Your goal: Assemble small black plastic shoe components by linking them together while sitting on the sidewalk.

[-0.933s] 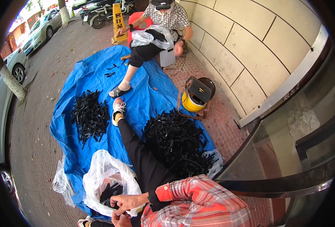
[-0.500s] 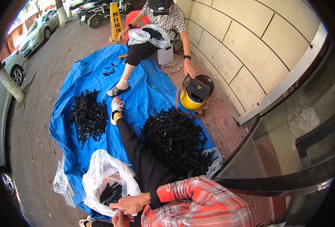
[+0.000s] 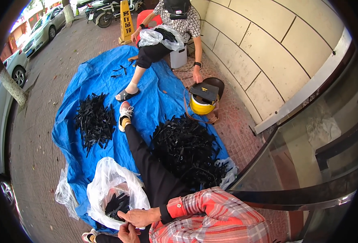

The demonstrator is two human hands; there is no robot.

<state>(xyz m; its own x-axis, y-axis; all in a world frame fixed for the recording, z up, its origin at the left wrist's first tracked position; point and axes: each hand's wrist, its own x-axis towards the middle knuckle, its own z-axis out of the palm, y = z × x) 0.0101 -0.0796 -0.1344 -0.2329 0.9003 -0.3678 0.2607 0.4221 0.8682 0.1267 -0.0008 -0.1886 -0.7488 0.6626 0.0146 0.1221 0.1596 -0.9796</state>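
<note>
My right hand reaches over the near rim of a white plastic bag, its thumb and fingers closed together. Just below it, my left hand is closed too, its fingertips close to the right hand's. What either hand holds is too small and too covered to make out. Inside the bag, next to my fingers, lies a heap of thin black strips. My outstretched leg in black trousers runs between the bag and a large pile of black strip-like pieces.
A blue tarp bears another black pile. Opposite sits a person, whose hand is at a dark bag on a yellow bucket. A tiled wall and glass panel stand on the right, parked cars on the left.
My two hands stay near the bag's rim, shifting slightly, and my left hand comes more into view. The other person's hand has moved a little left, and the dark bag on the bucket has shifted.
</note>
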